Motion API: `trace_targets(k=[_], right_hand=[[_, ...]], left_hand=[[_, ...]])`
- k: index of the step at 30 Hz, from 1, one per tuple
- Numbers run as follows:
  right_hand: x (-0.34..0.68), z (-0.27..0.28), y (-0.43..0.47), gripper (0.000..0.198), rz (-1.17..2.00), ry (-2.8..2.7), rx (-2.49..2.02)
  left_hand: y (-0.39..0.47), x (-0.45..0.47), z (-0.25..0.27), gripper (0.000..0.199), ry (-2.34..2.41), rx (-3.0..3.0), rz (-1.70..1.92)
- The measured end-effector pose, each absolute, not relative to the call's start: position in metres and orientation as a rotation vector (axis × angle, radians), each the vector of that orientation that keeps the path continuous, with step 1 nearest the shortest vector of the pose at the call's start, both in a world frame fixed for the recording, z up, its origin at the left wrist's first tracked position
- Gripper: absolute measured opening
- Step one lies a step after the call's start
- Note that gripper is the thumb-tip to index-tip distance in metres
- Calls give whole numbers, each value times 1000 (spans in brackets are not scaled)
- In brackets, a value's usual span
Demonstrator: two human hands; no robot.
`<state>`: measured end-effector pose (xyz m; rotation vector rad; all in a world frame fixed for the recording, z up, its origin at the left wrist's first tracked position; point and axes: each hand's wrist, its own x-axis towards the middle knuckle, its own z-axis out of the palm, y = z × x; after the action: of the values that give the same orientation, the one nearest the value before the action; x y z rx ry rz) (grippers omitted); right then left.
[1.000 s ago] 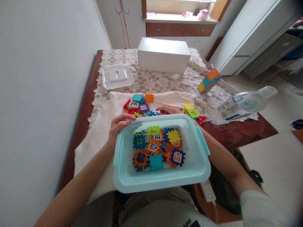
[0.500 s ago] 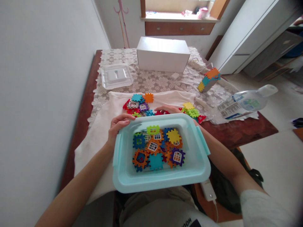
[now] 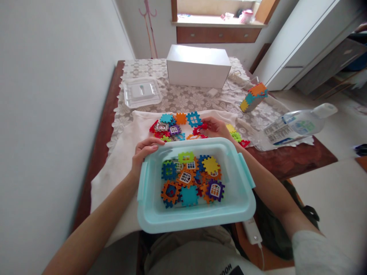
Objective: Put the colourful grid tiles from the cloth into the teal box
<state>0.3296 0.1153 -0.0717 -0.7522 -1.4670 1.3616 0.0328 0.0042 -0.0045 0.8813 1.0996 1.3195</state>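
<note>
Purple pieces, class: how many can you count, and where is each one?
2: one purple piece at the near right inside the turquoise tub, and another purple piece in the pile on the white cloth beyond it. More may be hidden underneath.

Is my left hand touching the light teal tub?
Touching. The head view shows your left hand gripping the light teal tub by its rim at the far left corner.

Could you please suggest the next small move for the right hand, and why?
Probably a small lift of the red piece by the right hand: its fingertips are at that piece, just beyond the tub, while the left hand holds the tub's far-left corner.
</note>
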Motion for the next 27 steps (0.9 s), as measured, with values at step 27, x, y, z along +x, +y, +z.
trace_targets(k=[27], right_hand=[[347, -21, 87, 53, 1558, -1328, -455]], left_hand=[[0, 31, -8, 7, 1158, 978, 1341]])
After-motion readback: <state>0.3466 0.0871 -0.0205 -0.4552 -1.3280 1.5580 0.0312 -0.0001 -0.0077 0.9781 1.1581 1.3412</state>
